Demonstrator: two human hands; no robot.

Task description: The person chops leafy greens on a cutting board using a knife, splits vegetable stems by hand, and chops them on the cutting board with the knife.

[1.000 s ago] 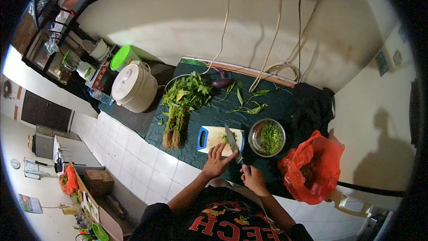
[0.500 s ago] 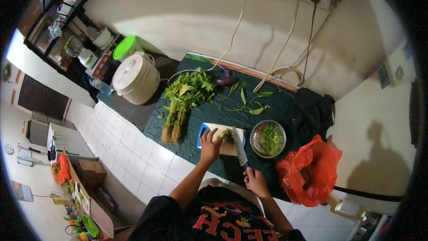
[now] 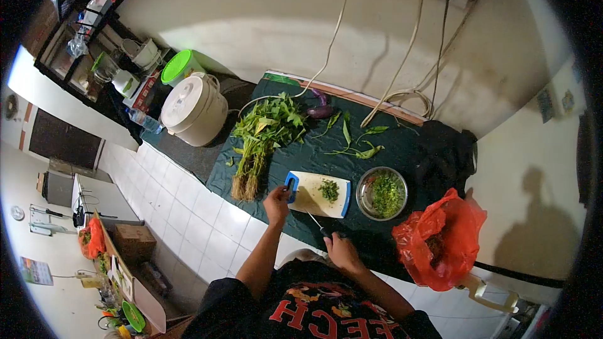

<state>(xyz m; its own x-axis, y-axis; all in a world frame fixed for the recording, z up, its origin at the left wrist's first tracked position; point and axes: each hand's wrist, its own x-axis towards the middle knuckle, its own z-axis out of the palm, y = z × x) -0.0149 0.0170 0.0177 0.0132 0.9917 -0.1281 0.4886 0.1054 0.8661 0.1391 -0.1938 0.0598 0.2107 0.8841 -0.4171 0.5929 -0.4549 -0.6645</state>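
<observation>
Our right grip (image 3: 342,252) holds the knife (image 3: 325,231), our left grip (image 3: 276,206) the board's (image 3: 306,196) handle end. Chopped greens (image 3: 328,190) lie loose on the board near the bowl (image 3: 358,198); a tilt could spill them.

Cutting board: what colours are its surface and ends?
Cutting board: whitish surface, blue ends, shown best in the head view.
</observation>
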